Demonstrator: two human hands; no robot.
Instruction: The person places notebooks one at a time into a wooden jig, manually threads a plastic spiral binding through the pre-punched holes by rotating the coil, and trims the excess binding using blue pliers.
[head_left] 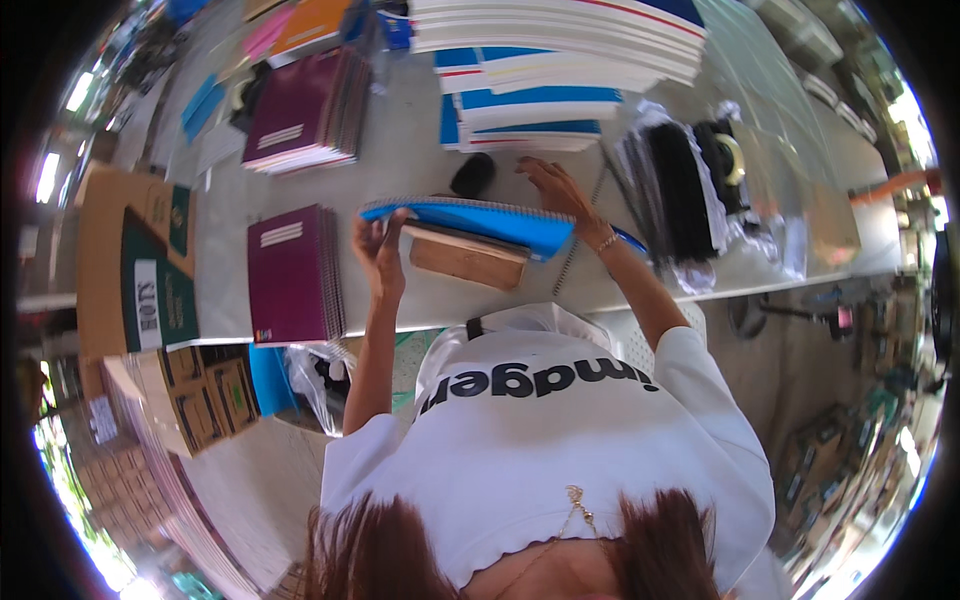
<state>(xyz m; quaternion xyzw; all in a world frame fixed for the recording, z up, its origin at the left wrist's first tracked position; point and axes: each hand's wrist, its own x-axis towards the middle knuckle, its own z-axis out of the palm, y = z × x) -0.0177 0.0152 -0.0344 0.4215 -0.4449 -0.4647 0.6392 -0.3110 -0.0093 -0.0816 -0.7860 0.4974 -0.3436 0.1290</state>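
A blue spiral-bound notebook [480, 221] is held tilted over the grey table [410, 160], above a wooden block [467, 258]. My left hand [380, 250] grips the notebook's left end. My right hand [553, 188] rests on its far right edge with fingers spread. A small black object [472, 174] lies just behind the notebook.
Two piles of maroon spiral notebooks [293, 272] [305, 112] lie to the left. Stacks of white and blue notebooks [540, 60] fill the back. Black binding coils in plastic [685, 190] sit to the right. Cardboard boxes [140, 250] stand left of the table.
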